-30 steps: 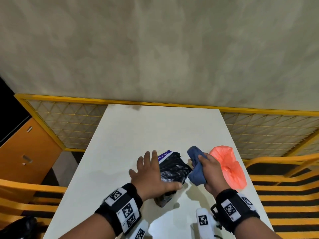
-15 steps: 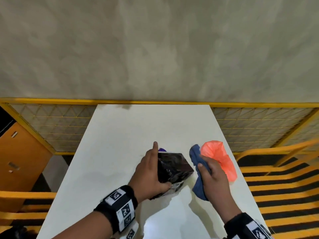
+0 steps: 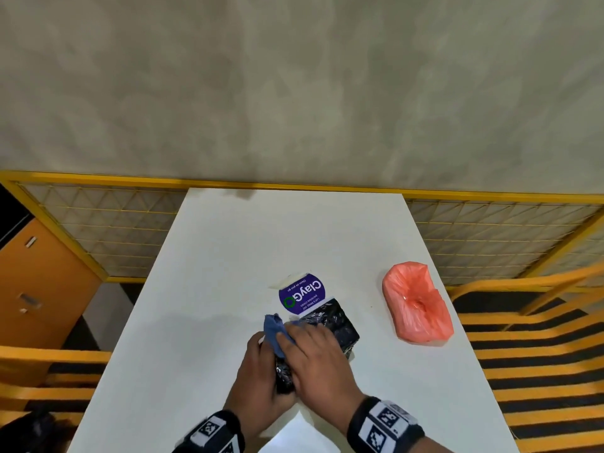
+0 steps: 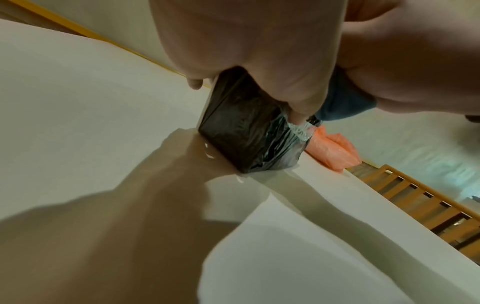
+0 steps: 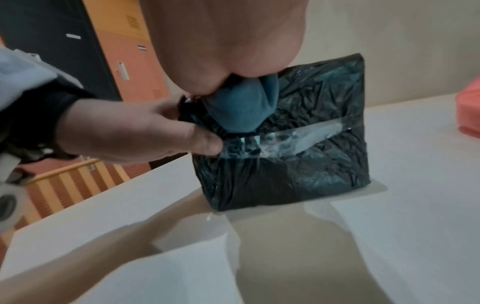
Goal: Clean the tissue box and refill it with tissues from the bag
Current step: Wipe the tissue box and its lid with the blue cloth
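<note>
The tissue box, wrapped in crinkled black plastic with a taped seam, stands on the white table. A purple and white label flap shows at its far end. My left hand grips the box's near end, thumb on the taped side. My right hand holds a bunched blue cloth and presses it onto the top of the box. The cloth sits at the box's near upper edge. The orange tissue bag lies to the right, apart from both hands.
A yellow mesh railing runs behind and beside the table. An orange cabinet stands at the left. Yellow and black striped flooring lies to the right. The far half of the table is bare.
My right hand has carried the blue cloth leftward from beside the orange bag onto the box. My left hand has shifted from the box's left side to its near end.
</note>
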The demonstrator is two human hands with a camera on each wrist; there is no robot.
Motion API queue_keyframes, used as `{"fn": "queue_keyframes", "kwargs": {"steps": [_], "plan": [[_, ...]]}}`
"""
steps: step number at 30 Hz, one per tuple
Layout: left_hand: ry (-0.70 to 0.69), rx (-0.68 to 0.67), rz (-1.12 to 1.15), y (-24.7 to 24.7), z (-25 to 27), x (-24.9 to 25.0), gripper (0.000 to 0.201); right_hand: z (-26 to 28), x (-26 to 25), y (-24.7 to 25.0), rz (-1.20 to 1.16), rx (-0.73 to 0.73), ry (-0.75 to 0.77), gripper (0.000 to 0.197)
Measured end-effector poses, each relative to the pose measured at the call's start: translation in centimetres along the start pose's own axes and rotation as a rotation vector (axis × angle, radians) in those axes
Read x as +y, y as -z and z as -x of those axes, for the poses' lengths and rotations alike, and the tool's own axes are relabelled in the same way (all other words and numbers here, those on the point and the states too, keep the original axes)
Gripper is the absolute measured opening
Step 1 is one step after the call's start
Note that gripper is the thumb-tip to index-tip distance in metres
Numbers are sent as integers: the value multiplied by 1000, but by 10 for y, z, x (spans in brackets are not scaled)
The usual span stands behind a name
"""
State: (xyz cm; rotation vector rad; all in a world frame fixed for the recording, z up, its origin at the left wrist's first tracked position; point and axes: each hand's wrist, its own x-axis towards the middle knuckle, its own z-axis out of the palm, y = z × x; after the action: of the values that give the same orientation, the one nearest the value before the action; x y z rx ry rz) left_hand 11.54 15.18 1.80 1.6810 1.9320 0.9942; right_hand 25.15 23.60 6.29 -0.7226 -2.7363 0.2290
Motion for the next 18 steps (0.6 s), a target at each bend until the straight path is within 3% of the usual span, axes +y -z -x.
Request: {"fn": "queue_keyframes", "kwargs": {"steps": [9,16,18], "plan": [[55,4,-118,-1,-1,-2,112,-6,56,11,-55,100,-223,54],[91,-31,-120,1,0,0,111,-11,91,18,-242,197,-577,38],[100,-48,-121,1,1,-1,113,-14,81,26,-235,277,-523,43]]}}
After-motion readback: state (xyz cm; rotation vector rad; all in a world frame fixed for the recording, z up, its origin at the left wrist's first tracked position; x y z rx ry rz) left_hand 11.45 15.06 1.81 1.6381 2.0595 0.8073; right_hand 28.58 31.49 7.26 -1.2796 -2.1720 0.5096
